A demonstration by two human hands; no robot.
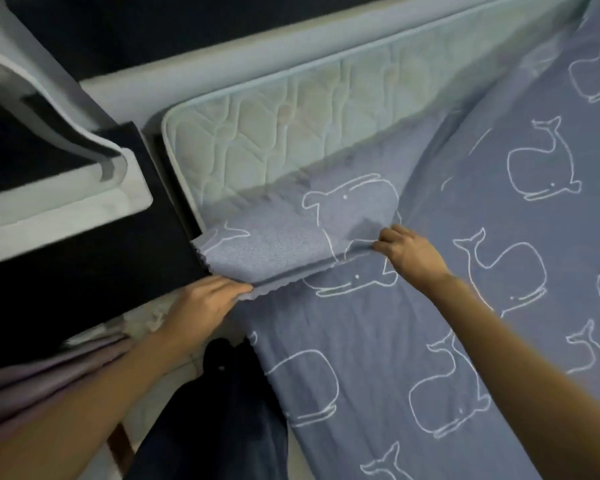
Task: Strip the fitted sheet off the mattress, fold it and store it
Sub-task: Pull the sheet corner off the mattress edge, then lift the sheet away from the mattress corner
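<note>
The blue fitted sheet point(447, 306) with white whale outlines covers most of the mattress. Its near-left corner is pulled off and folded back, baring the pale quilted mattress point(274, 133) along the top edge. My left hand point(205, 303) grips the scalloped elastic edge of the turned-back corner at the mattress's left side. My right hand point(409, 251) pinches a fold of the sheet further right, on top of the bed.
A padded grey headboard point(222, 64) runs behind the mattress. A white-and-dark bedside unit point(59, 202) stands at the left. Mauve cloth point(49, 382) and my dark-clothed leg point(215, 410) are at the lower left beside the bed.
</note>
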